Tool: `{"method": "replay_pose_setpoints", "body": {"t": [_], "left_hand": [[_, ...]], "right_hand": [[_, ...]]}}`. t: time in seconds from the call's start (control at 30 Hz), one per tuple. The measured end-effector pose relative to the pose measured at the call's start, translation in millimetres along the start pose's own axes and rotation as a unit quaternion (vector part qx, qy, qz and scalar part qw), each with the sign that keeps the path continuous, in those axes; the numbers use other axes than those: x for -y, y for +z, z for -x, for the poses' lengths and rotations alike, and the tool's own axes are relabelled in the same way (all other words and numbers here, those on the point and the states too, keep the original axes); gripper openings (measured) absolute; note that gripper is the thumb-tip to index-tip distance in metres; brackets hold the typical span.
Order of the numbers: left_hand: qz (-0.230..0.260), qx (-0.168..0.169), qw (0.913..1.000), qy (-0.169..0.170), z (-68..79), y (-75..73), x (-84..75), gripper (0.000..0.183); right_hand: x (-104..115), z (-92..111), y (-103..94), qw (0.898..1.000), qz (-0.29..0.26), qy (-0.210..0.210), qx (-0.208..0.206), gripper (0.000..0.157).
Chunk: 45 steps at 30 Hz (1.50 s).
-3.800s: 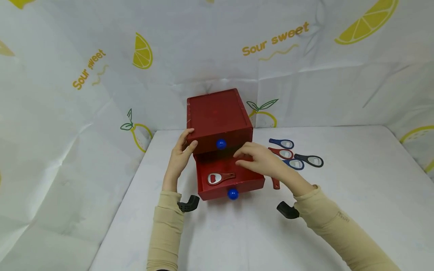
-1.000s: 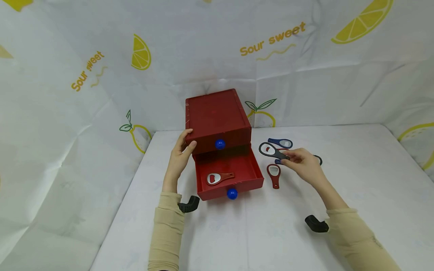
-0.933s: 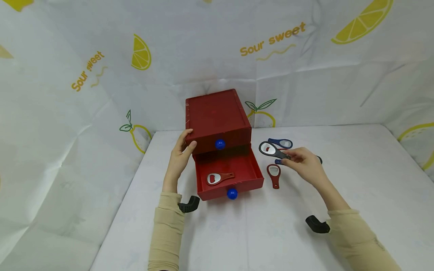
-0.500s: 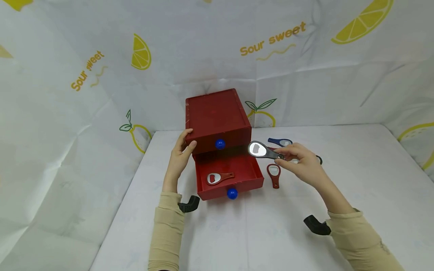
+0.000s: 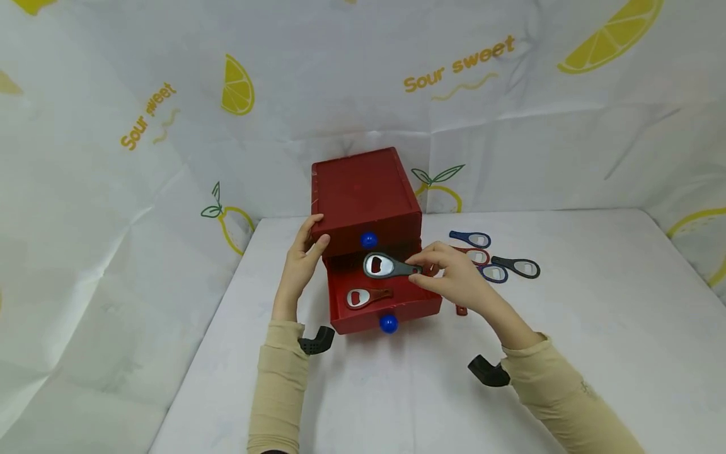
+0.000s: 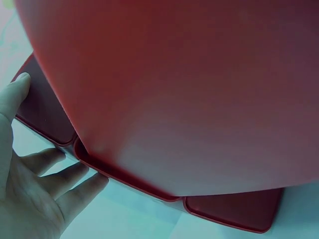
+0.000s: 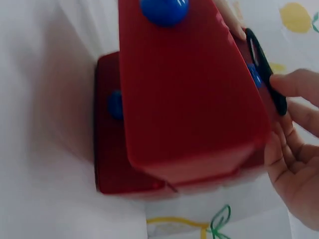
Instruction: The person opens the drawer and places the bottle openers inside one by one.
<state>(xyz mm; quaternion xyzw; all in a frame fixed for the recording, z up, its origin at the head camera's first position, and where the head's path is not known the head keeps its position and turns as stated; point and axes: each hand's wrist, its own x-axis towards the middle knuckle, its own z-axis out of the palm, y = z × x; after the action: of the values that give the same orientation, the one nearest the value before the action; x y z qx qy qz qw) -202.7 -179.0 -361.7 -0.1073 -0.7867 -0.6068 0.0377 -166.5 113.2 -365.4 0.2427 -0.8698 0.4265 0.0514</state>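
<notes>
A red drawer cabinet (image 5: 363, 186) with blue knobs stands at the back of the table, its drawer below the top one (image 5: 363, 321) pulled out. My left hand (image 5: 297, 268) holds its left side, thumb on the front and fingers along the side wall. Over the open drawer, my right hand (image 5: 456, 280) pinches a black bottle opener (image 5: 401, 268) by the handle end, metal head pointing left. A red bottle opener (image 5: 374, 294) lies inside that drawer. In the right wrist view the black opener (image 7: 264, 67) appears edge-on between thumb and fingers.
Right of the cabinet lie more bottle openers: a blue one (image 5: 471, 239), a red one (image 5: 476, 255), a second blue one (image 5: 495, 273) and a black one (image 5: 517, 267). Another red opener (image 5: 461, 310) is mostly hidden by my right arm. A lemon-print sheet (image 5: 544, 157) hangs behind.
My right hand has lifted the black bottle opener from the group at the right and moved left with it, over the drawer. My left hand stays on the cabinet.
</notes>
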Motion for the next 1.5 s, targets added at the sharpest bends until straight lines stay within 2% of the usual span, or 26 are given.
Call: {"method": "replay_pose_setpoints", "body": {"t": [0.27,0.47,0.6,0.83,1.07,1.27,1.5], "left_hand": [[0.006,-0.003,0.9999,0.008,-1.1,1.1,-2.0,0.042],[0.005,0.001,1.0000,0.004,-0.6,1.0,-0.5,0.043],[0.007,0.002,1.0000,0.005,0.0,0.6,-0.3,0.043],[0.008,-0.003,0.9999,0.008,-0.6,-0.2,0.1,0.043],[0.011,-0.001,0.9999,0.005,-0.2,0.5,-0.1,0.043],[0.011,-0.001,0.9999,0.004,-0.4,1.1,0.0,0.043],[0.007,0.001,1.0000,0.002,-0.2,1.9,-0.6,0.043]], "right_hand": [[14.4,-20.1,24.0,0.998,0.020,0.016,0.052,0.020],[13.2,-31.5,35.2,0.994,0.032,0.031,0.100,0.019],[10.1,-37.1,38.1,0.990,0.051,0.020,0.128,0.018],[6.6,-45.3,43.0,0.981,0.094,0.026,0.170,0.017],[1.3,-50.0,50.8,0.966,0.132,0.039,0.220,0.014],[0.8,-48.7,53.2,0.963,0.131,0.053,0.228,0.020],[3.5,-46.3,51.8,0.965,0.120,0.055,0.225,0.025]]}}
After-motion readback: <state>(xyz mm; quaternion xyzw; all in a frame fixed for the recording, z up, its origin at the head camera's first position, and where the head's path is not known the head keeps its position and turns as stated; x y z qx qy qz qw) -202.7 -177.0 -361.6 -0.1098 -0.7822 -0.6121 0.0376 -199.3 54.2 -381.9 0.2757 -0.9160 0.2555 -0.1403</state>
